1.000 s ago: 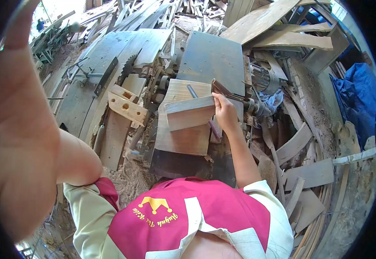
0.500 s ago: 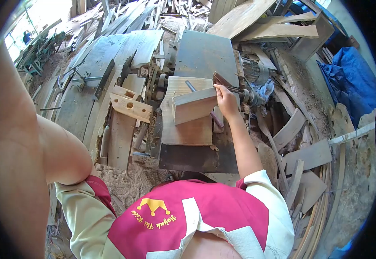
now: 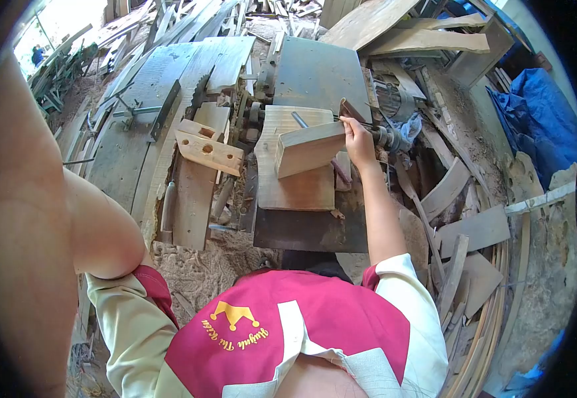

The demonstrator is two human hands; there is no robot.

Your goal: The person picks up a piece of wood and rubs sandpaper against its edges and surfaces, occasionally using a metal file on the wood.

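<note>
My right hand is closed at the right end of a wooden block, its fingers at the block's upper corner. The block stands tilted on its edge over a wider, pale wooden board. That board lies on the dark metal bed of a woodworking machine. A dark brown folded piece rises just behind my fingertips. A grey metal rod pokes up behind the block. My left arm is raised close to the camera, filling the left side; its hand is out of view.
A toothed saw blade stands at the left table. Beside it lies a wooden piece with holes, near a tool handle. A motor sits right of the machine. Scrap boards and a blue tarp are at right.
The view has shifted slightly, so the bench appears a little higher and further right. My right hand keeps its place at the end of the block.
</note>
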